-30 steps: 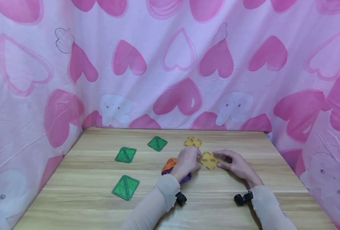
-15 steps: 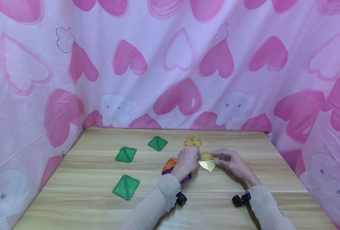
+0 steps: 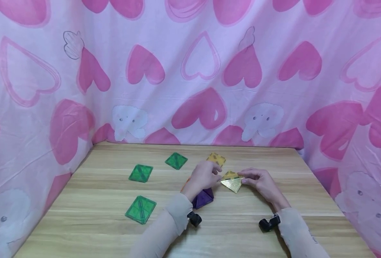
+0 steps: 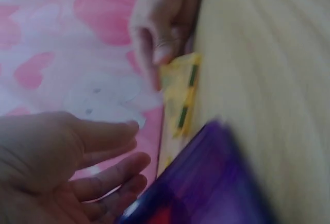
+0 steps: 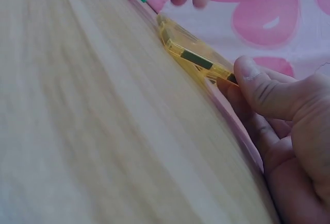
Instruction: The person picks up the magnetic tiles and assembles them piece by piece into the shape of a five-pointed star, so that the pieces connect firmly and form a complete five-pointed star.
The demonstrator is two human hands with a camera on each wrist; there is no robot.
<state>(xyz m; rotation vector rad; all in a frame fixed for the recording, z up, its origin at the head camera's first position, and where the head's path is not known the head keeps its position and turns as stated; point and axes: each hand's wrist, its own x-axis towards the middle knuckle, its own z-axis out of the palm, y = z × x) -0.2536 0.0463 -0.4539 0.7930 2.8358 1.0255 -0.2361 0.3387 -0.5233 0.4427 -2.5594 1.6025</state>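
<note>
The right hand (image 3: 260, 182) pinches the right corner of a yellow translucent piece (image 3: 231, 184); in the right wrist view its thumb and fingers grip the yellow piece (image 5: 198, 54) at one end, and the piece is tilted over the wood. To the left of it, the left hand (image 3: 203, 179) hovers with relaxed fingers and holds nothing. In the left wrist view that hand (image 4: 77, 167) is beside a purple piece (image 4: 206, 183). Under the left forearm sit the purple piece (image 3: 204, 198) and an orange piece, mostly hidden by the hand.
Three green tiles lie on the left of the wooden table (image 3: 90, 208): one at the back (image 3: 176, 161), one mid-left (image 3: 141, 173), one nearer (image 3: 141, 210). Another yellow tile (image 3: 217, 158) lies behind the left hand. A pink heart-patterned curtain (image 3: 196, 71) surrounds the table's back and sides.
The left hand has let go of the yellow piece and moved left, uncovering more purple. The yellow piece's near half, flat a second ago, now shows a raised, shiny triangular face.
</note>
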